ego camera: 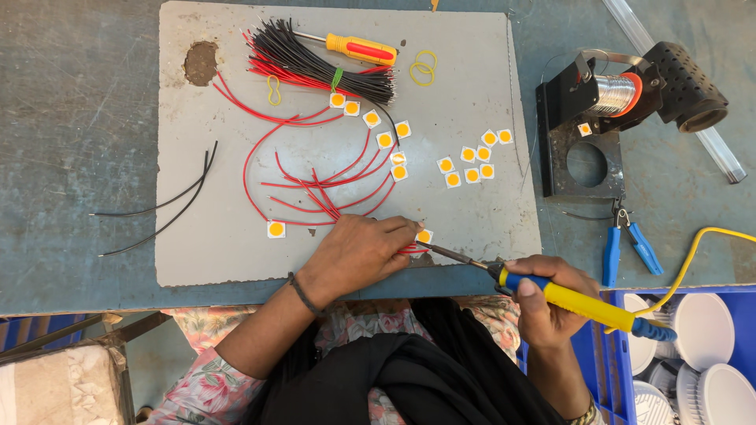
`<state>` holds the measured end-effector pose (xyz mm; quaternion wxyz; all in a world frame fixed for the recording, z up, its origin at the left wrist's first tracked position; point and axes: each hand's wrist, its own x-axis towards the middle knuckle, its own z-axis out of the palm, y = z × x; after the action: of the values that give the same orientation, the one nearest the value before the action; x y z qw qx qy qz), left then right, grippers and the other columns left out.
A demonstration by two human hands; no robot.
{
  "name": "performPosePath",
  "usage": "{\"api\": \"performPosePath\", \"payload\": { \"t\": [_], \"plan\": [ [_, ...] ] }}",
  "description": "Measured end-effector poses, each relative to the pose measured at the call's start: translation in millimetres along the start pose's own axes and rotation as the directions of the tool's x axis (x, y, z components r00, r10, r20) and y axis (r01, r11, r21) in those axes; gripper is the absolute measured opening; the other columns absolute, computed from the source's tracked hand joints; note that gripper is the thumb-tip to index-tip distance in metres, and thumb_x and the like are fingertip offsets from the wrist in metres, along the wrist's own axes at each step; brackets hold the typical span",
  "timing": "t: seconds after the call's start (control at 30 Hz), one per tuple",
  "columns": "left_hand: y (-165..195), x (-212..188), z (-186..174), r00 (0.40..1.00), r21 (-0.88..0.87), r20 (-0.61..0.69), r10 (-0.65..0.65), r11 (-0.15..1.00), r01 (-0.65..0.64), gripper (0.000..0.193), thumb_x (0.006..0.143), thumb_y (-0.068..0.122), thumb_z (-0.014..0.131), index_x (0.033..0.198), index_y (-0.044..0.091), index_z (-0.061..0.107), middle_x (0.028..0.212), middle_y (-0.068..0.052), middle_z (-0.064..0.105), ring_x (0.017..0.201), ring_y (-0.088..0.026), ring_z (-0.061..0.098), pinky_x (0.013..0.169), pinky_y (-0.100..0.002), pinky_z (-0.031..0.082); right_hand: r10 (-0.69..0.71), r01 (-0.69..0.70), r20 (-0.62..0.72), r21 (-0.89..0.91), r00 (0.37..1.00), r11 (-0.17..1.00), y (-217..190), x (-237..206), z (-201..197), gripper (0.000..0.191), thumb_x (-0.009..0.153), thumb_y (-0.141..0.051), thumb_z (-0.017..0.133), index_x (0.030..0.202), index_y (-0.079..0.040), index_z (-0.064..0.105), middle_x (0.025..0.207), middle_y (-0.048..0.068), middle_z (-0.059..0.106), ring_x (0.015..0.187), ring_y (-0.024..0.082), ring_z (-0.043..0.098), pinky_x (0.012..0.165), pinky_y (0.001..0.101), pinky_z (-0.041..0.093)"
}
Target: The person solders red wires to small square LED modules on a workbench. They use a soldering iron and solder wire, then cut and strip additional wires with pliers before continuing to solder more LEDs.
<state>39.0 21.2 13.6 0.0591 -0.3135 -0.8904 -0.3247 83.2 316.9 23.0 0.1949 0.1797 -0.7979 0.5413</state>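
We see a grey board (236, 252) on the blue-grey counter (79, 118). Our left hand (358, 252) pins red wires (315, 185) in a closed grip. Our right hand (551, 303) grips the soldering iron (567, 299) tight.

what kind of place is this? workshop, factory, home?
Likely a small electronics assembly bench, perhaps informal: the right hand holds a soldering iron at a small square LED chip, more chips and red wires lie about, with a solder spool nearby.
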Motion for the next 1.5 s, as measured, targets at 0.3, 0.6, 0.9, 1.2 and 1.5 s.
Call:
{"api": "performPosePath", "payload": {
  "t": [0.3, 0.6, 0.9, 1.2, 1.5],
  "plan": [
    [1, 1, -1, 1.0, -0.012, 0.009, -0.006, 1.0, 0.006, 0.032, 0.083, 0.022, 0.073, 0.112, 0.008, 0.07, 0.1, -0.002, 0.071, 0.073, -0.026, 0.069, 0.055, -0.041, 0.05, 0.007, -0.001, 0.088, -0.073, 0.996, 0.997, -18, 17, 2, 0.022, 0.094, -0.018, 0.064, 0.096, 0.002, 0.071, 0.088, 0.01, 0.075, 0.072, 0.014, 0.071, 0.066, 0.0206, 0.055],
    [1, 2, 2, 1.0, 0.015, 0.001, -0.013, 1.0, 0.013, 0.032, 0.081, 0.02, 0.073, 0.111, 0.009, 0.071, 0.1, -0.001, 0.071, 0.072, -0.026, 0.069, 0.054, -0.041, 0.05, -0.019, 0.037, 0.128, -0.136, 0.992, 0.99, -27, 25, 4, 0.02, 0.089, -0.017, 0.066, 0.091, 0.002, 0.072, 0.085, 0.01, 0.075, 0.068, 0.014, 0.07, 0.06, 0.0207, 0.052],
    [1, 2, 3, 1.0, 0.018, -0.002, -0.005, 1.0, 0.005, 0.033, 0.08, 0.023, 0.073, 0.108, 0.007, 0.071, 0.1, -0.002, 0.07, 0.072, -0.027, 0.069, 0.054, -0.042, 0.05, -0.031, 0.034, 0.048, -0.063, 0.998, 0.997, -13, 17, -5, 0.026, 0.097, -0.022, 0.066, 0.098, 0.003, 0.07, 0.086, 0.012, 0.073, 0.071, 0.015, 0.071, 0.07, 0.0225, 0.055],
    [-1, 0, 4, 0.999, 0.003, 0.029, -0.017, 1.0, 0.017, 0.033, 0.08, 0.023, 0.073, 0.109, 0.006, 0.071, 0.101, -0.004, 0.071, 0.072, -0.029, 0.07, 0.055, -0.044, 0.05, 0.095, -0.073, -0.12, 0.172, 0.988, 0.982, -2, 16, 9, 0.04, 0.102, -0.028, 0.069, 0.124, 0.005, 0.064, 0.106, 0.019, 0.072, 0.08, 0.022, 0.075, 0.072, 0.0311, 0.063],
    [1, 0, -6, 0.867, -0.443, -0.287, -0.408, 0.859, 0.257, 0.028, 0.089, 0.013, 0.071, 0.113, -0.001, 0.067, 0.115, -0.014, 0.069, 0.076, -0.027, 0.073, 0.067, -0.036, 0.059, 0.017, 0.03, 0.278, -0.163, 0.96, 0.986, 12, 76, 64, 0.034, 0.102, 0.005, 0.051, 0.134, -0.005, 0.042, 0.142, 0.025, 0.064, 0.124, 0.034, 0.069, 0.097, 0.0384, 0.057]
  ]
}}
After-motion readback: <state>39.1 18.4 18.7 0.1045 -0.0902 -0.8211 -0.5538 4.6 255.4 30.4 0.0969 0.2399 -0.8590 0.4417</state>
